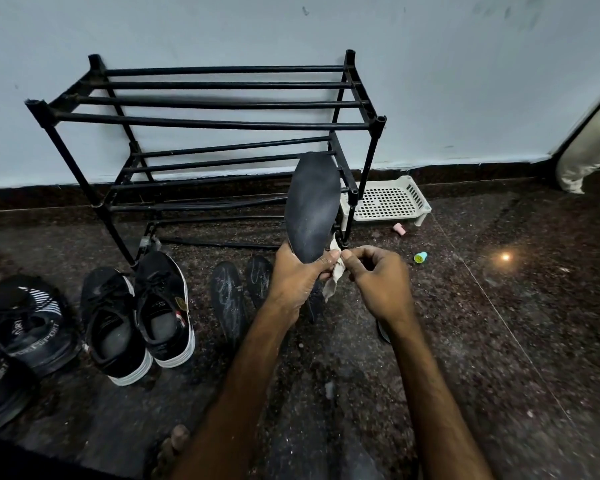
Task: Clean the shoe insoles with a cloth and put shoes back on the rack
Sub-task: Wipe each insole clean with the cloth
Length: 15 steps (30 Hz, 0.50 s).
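Within left hand (297, 280), insole (312, 206); perhaps cloth (336, 273) alongside

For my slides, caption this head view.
Left hand holds an insole upright; right hand pinches a cloth at its heel, before the rack.

I've one view, from the camera on the person's head: wide-angle, looking forward and down along both forearms. Nearest, just below centre, are the left hand (297, 278) gripping the insole (312, 206) and the right hand (378, 282) pinching the cloth (335, 277). Farther off it faces the rack (201, 121) against the wall (222, 26); floor (499, 323) fills the lower frame, straight lines bowing at the edges
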Each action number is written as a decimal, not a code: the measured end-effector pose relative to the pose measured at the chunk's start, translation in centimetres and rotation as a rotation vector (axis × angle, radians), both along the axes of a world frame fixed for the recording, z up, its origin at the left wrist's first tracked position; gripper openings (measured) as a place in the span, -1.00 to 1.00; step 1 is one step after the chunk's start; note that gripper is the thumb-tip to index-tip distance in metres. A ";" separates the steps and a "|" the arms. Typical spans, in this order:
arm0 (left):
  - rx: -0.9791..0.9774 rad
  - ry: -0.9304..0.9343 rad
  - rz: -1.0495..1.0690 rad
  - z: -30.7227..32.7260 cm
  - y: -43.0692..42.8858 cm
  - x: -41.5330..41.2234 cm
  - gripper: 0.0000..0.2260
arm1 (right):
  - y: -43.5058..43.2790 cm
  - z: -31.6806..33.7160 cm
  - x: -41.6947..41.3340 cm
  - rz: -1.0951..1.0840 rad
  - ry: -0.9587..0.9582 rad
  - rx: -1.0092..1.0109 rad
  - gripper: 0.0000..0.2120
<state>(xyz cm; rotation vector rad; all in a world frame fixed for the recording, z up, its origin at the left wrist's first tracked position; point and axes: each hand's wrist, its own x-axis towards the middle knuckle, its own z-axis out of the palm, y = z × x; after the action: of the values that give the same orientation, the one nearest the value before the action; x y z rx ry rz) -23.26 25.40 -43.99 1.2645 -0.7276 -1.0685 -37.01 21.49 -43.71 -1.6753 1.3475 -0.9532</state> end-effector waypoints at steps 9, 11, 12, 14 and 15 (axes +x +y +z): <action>0.017 -0.229 -0.089 0.0 -0.2 0.4 -0.82 | -0.2 -0.1 -0.2 -0.061 0.205 -0.097 -0.78; 0.005 -0.269 -0.072 -0.2 -0.2 0.5 -0.82 | -0.2 -0.2 -0.4 -0.003 0.165 -0.076 -0.81; -0.004 -0.284 -0.057 -0.2 -0.2 0.6 -0.81 | -0.3 -0.1 -0.4 0.058 0.115 -0.042 -0.84; -0.021 -0.290 -0.043 0.0 -0.1 0.7 -0.80 | -0.4 0.0 -0.6 0.194 -0.007 0.036 -0.92; -0.028 -0.285 -0.048 0.2 0.0 0.8 -0.81 | -0.5 0.0 -0.7 0.246 -0.042 0.047 -0.95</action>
<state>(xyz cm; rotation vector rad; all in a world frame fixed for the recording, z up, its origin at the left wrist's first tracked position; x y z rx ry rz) -22.45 25.36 -43.84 1.3969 -0.9900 -0.9220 -37.72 21.03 -43.72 -1.7284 1.0978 -0.8030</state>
